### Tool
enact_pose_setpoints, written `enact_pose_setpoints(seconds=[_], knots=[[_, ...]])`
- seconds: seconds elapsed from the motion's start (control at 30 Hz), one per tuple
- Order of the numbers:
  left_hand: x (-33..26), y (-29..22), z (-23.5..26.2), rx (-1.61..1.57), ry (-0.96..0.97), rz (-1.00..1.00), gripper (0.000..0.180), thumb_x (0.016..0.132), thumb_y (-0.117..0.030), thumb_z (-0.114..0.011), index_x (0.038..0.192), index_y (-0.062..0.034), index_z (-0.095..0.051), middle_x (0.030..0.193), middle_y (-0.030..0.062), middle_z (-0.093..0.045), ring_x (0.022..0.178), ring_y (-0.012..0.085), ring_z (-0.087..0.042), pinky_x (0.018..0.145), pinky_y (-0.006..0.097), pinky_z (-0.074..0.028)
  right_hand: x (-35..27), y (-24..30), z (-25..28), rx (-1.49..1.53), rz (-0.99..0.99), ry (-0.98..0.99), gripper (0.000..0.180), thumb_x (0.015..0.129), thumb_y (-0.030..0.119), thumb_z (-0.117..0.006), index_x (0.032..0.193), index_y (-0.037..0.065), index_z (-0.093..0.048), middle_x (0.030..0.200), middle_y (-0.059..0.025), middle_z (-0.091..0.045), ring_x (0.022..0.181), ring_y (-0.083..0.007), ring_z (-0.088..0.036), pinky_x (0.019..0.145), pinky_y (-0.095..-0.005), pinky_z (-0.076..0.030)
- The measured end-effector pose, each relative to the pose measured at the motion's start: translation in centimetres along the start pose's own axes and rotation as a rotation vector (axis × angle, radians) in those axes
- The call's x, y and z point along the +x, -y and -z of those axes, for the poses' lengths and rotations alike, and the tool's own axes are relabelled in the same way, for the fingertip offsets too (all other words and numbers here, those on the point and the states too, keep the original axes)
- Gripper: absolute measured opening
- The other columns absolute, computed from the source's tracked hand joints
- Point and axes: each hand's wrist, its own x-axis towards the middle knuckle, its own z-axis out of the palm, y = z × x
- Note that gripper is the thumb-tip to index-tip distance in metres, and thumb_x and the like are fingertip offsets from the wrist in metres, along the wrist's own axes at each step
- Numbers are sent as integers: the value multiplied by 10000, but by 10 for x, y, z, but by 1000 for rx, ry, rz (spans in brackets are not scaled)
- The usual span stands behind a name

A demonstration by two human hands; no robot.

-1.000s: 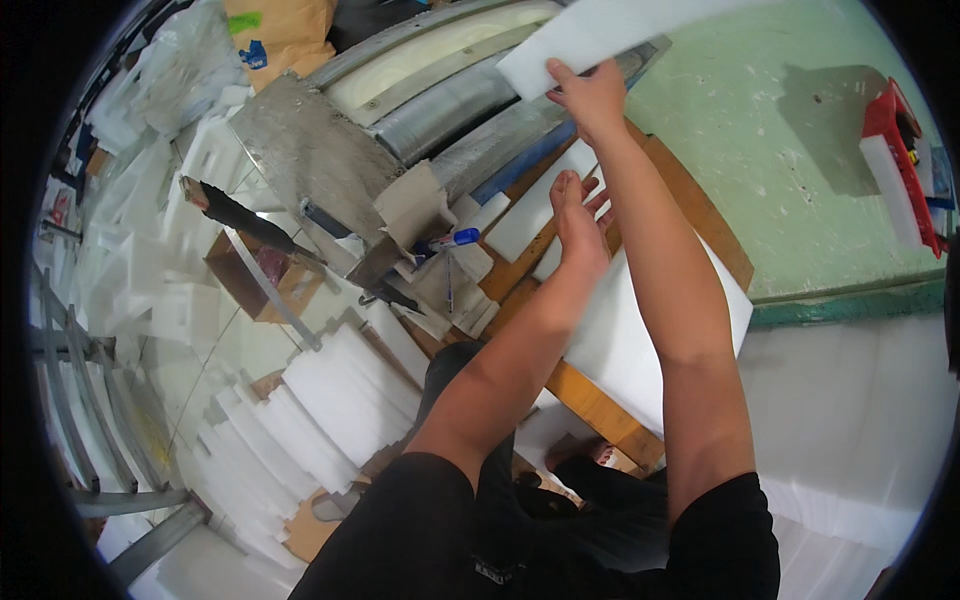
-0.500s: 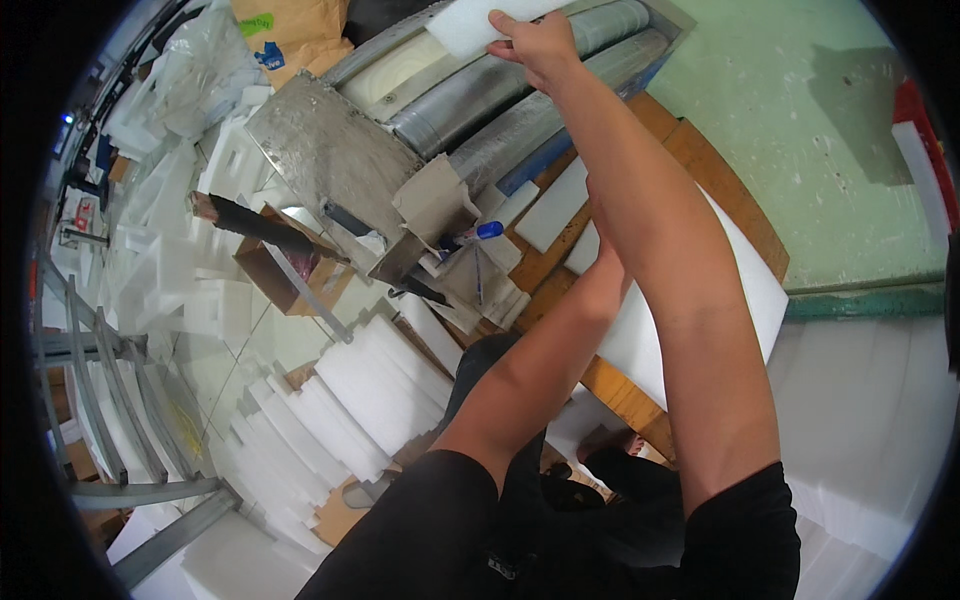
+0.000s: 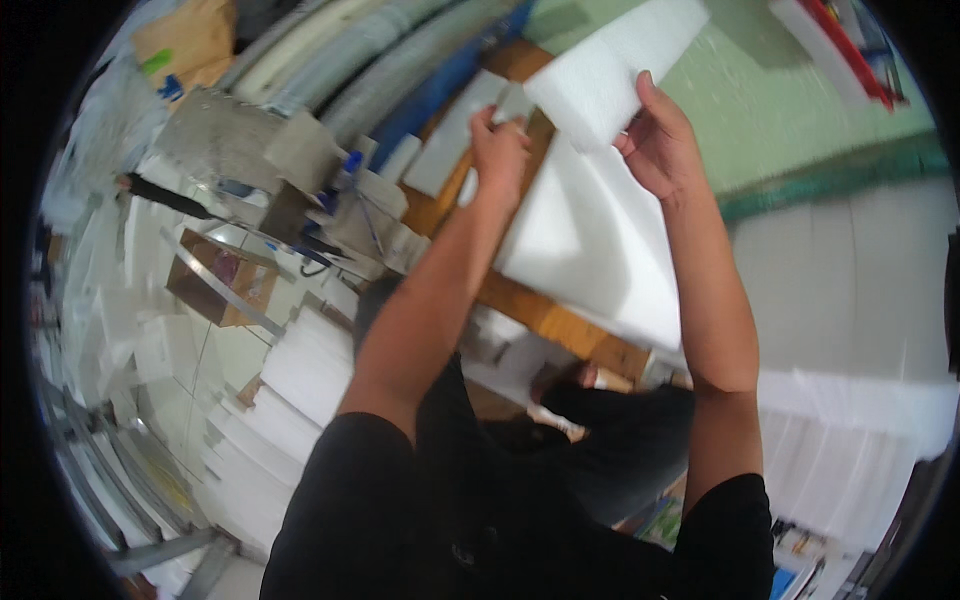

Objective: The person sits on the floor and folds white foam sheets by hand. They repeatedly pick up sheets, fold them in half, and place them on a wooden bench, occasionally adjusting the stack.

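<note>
Both hands are up on a white foam sheet [image 3: 610, 75] held over the bench; the right hand [image 3: 660, 140] grips its lower right edge, thumb on the near face and fingers wrapped behind; the left hand [image 3: 500, 145] is closed on the sheet's lower left corner, knuckles toward the camera. The sheet is tilted, its far end running up toward the top of the view over the green floor [image 3: 800, 110].

Right under it lies a bigger white foam slab [image 3: 590, 240], flat on a wooden workbench [image 3: 540, 310] whose brown edge shows along the slab's near side; the held sheet overlaps the slab's far corner in the view, can't tell if they actually touch. A smaller white foam piece [image 3: 455, 140] sits on the bench just left of the left hand.

Further left there's a grey metal fixture [image 3: 250, 150] with a blue-capped bottle [image 3: 352, 165] beside it, and a small open cardboard box [image 3: 215, 280] lower down; stacks of white foam blocks [image 3: 300, 370] fill the floor on the left, and more white foam panels [image 3: 860, 280] stand on the right. A red and white thing [image 3: 850, 45] sits on the floor at the top right; too blurred to say more.
</note>
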Motion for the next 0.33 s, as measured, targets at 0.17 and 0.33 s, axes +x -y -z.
enact_pose_setpoints(seconds=[0.17,0.33], knots=[[-32,9,31,299,68,-60,537,922,-189,-686,1395,-27,-491,1215,166,-637,1027,255,-654,849,397,-532,-147,-18,82,-143,-113,-242,674,984,361,-705,1492,7,-440,1385,-120,-589,1296,-258,-552,1047,-470,-477],[-18,71,57,664,180,-84,708,864,-212,-769,1469,-27,-451,1334,174,-614,1106,277,-642,917,434,-531,-239,-68,165,-164,-376,-338,837,943,381,-755,1606,105,-325,1525,-95,-498,1396,-283,-466,1151,-546,-358]])
